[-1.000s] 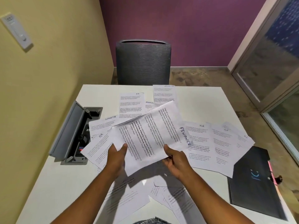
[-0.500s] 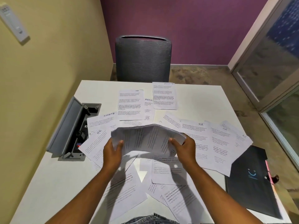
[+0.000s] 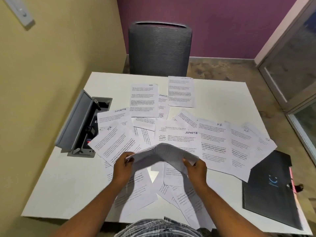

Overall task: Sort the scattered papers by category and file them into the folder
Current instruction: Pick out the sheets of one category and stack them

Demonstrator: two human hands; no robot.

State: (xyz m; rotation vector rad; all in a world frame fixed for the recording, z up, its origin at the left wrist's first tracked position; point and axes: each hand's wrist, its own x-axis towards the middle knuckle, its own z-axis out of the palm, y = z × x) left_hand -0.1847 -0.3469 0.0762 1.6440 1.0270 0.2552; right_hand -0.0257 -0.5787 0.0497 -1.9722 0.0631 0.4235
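- Both hands grip one bowed sheet (image 3: 162, 155) above the table: the left hand (image 3: 122, 168) pinches its left edge, and the right hand (image 3: 196, 169) curls round its right edge, so that the middle arches upward.
- Whether it is a single sheet or a thin stack is hard to tell, since the paper is blurred at the edges.
- Scattered papers (image 3: 212, 144) cover the white table (image 3: 71, 182), overlapping one another from the far middle down to the near edge (several carry handwritten headings: HR, SPORTS, ADMIN).
- One SPORTS page (image 3: 181, 91) lies farthest away, just beside an HR page (image 3: 144, 100); another HR page (image 3: 112, 144) lies to the left, near the left hand.
- A black folder (image 3: 268, 190) lies closed on the table's near right corner, with the rightmost papers overlapping its far left edge.
- An open cable box (image 3: 82, 124) is set into the table at the left, its grey lid raised.
- A grey chair (image 3: 159, 48) stands at the far side of the table, in front of a purple wall.
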